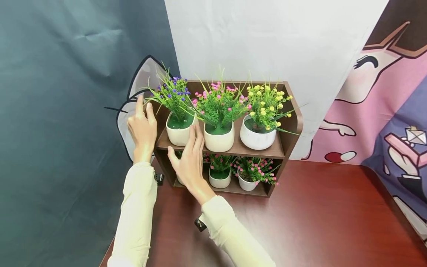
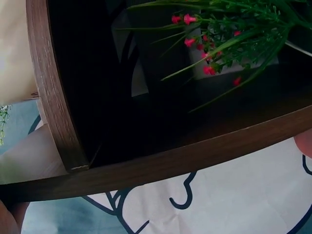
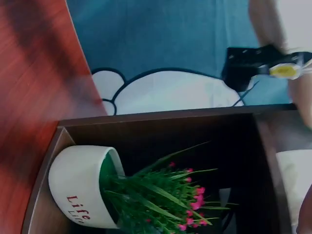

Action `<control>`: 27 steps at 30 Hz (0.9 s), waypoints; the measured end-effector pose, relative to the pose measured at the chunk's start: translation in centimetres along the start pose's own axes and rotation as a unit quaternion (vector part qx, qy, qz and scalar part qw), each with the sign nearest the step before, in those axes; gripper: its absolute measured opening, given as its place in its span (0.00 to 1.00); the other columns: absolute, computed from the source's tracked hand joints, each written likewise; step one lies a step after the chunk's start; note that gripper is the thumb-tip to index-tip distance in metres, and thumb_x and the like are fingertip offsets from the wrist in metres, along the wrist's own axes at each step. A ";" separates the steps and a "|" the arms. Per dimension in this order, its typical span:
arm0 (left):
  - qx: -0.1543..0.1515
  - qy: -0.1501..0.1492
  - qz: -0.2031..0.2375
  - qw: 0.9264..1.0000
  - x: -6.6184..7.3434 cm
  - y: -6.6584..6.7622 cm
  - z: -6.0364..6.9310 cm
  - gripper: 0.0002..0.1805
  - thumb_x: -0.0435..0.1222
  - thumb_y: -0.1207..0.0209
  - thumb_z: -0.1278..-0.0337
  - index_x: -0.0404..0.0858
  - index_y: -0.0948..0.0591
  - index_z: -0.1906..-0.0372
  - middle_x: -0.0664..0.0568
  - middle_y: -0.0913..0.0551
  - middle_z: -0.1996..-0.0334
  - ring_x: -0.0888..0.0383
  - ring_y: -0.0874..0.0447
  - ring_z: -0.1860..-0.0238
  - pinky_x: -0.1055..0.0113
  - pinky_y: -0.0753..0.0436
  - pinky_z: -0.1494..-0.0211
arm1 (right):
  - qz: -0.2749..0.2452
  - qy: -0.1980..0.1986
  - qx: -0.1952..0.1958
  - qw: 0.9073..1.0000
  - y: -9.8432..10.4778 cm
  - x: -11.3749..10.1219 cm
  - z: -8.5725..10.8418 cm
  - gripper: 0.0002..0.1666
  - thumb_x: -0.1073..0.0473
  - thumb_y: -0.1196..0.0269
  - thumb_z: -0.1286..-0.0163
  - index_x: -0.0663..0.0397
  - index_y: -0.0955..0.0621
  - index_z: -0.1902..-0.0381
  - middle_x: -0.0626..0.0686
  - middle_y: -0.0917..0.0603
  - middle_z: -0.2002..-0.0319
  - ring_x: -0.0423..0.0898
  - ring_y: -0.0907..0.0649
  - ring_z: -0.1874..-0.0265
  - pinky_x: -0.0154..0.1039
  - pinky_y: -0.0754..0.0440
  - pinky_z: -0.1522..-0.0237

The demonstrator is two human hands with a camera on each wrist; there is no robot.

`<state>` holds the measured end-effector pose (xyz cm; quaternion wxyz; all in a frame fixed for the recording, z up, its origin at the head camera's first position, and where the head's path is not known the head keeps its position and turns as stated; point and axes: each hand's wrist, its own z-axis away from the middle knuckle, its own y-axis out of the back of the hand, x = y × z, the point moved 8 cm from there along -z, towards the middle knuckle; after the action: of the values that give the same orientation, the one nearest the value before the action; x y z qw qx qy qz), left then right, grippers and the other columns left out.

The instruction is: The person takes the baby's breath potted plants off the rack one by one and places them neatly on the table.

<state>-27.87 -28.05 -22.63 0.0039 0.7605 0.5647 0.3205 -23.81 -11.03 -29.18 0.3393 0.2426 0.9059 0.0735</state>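
Note:
A white pot with purple flowers [image 1: 180, 129] stands at the left end of the shelf's upper board. My left hand [image 1: 142, 129] is at the outer left side of the wooden shelf [image 1: 258, 151], fingers extended upward close to the purple flowers' leaves. My right hand [image 1: 189, 163] is in front of the same pot, fingers fairly straight along its right side, thumb spread to the left. Whether the fingertips press the pot cannot be told. Beside it stands a pot with pink flowers [image 1: 218, 139], then a rounder pot with yellow flowers [image 1: 257, 135].
On the lower board are a pink-flowered pot [image 1: 220, 180], another pink-flowered pot [image 1: 247, 182] and, behind my right hand, a pot lettered "Life" [image 3: 80, 187]. The shelf stands on a reddish table [image 1: 317, 215], with printed cloth [image 1: 83, 92] behind and left.

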 end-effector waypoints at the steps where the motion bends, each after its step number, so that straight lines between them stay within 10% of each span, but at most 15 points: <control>1: -0.003 0.000 0.002 1.000 0.1 0.0 0.0 0.24 0.49 0.55 0.32 0.41 0.27 0.38 0.33 0.27 0.86 0.36 0.30 0.83 0.46 0.31 0.71 | 0.012 -0.004 0.003 1.000 -0.2 0.2 -0.2 0.56 0.53 0.31 0.46 0.67 0.50 0.31 0.63 0.50 0.31 0.52 0.49 0.31 0.42 0.45 0.36; 12: 0.000 0.001 0.005 1.000 0.4 0.4 0.3 0.23 0.46 0.54 0.31 0.37 0.26 0.40 0.36 0.28 0.87 0.37 0.29 0.83 0.47 0.32 0.73 | 0.041 -0.113 0.000 0.993 -1.6 1.5 -2.1 0.60 0.44 0.31 0.47 0.64 0.51 0.29 0.62 0.44 0.32 0.50 0.46 0.31 0.40 0.48 0.35; 27: -0.026 0.009 -0.023 0.999 0.3 0.3 0.4 0.26 0.40 0.55 0.33 0.38 0.36 0.32 0.42 0.33 0.91 0.43 0.35 0.89 0.54 0.39 0.78 | 0.026 -0.125 -0.055 0.990 -0.4 -0.5 -0.7 0.57 0.44 0.31 0.47 0.66 0.46 0.31 0.62 0.39 0.34 0.51 0.39 0.34 0.42 0.40 0.38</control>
<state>-27.34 -27.75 -22.69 0.0256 0.7441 0.5734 0.3419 -24.10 -11.55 -28.46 0.4604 0.2540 0.8446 0.1008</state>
